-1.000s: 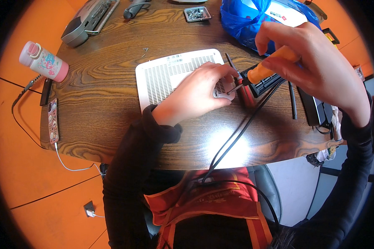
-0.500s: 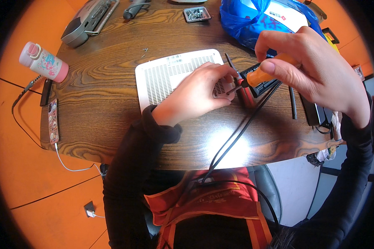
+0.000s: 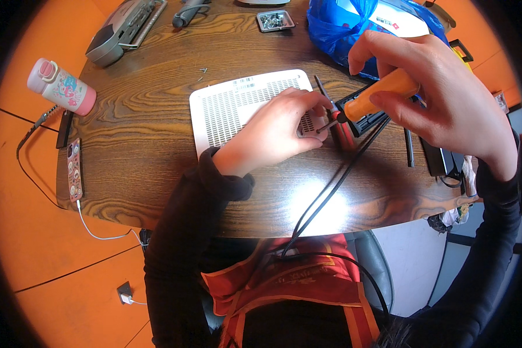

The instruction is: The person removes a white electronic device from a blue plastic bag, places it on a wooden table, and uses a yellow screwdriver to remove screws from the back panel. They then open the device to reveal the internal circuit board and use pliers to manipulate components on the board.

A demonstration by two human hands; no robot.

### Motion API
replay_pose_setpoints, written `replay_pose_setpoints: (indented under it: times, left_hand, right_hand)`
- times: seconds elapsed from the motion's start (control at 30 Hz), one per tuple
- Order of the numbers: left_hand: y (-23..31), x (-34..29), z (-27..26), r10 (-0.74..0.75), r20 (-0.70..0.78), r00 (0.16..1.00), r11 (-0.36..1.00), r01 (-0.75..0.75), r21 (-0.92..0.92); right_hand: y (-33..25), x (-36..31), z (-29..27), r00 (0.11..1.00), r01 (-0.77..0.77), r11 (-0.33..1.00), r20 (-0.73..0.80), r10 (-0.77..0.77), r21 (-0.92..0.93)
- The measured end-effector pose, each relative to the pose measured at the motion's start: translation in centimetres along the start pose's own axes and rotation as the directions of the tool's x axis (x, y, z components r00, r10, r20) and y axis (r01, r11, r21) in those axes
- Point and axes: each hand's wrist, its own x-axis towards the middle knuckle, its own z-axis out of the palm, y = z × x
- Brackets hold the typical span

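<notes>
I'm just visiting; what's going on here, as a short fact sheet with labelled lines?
Surface: brown wood-grain table
Left grip: over the right part of the white slotted casing
Right grip: holds an orange-handled screwdriver
Screwdriver tip: by the casing's right edge; exact contact unclear
Left side: phone, lidded bottle
Far side: blue bag, dish of small metal pieces

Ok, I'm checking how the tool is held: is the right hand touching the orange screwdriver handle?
Touching. The head view shows the right hand holding the orange screwdriver handle, its thumb lying against the side.
</notes>
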Motion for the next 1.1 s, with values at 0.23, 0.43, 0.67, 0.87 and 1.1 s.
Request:
replay_pose_setpoints:
  times: [0.23, 0.43, 0.67, 0.87, 1.1]
  left_hand:
    - [0.0, -0.1, 0.1, 0.023, -0.029, 0.999, 1.000, -0.023, -0.014]
    - [0.1, -0.1, 0.0, -0.014, -0.002, 1.000, 1.000, 0.014, -0.006]
    - [-0.1, 0.1, 0.1, 0.035, -0.015, 0.999, 0.999, -0.035, 0.011]
    - [-0.2, 0.0, 0.3, 0.029, -0.033, 0.999, 0.999, -0.030, -0.018]
    - [-0.2, 0.0, 0.2, 0.027, -0.031, 0.999, 1.000, -0.027, -0.006]
  right_hand:
    - [0.3, 0.0, 1.4, 0.989, -0.103, 0.929, -0.064, 0.134, 0.356]
    - [0.2, -0.3, 0.6, 0.998, 0.006, 0.990, -0.061, 0.003, 0.142]
    - [-0.6, 0.0, -0.3, 0.994, -0.106, 0.966, 0.061, 0.094, 0.238]
    - [-1.0, 0.4, -0.5, 0.991, -0.108, 0.987, 0.088, 0.098, 0.118]
    - [0.2, 0.0, 0.3, 0.984, -0.147, 0.988, 0.109, 0.140, 0.053]
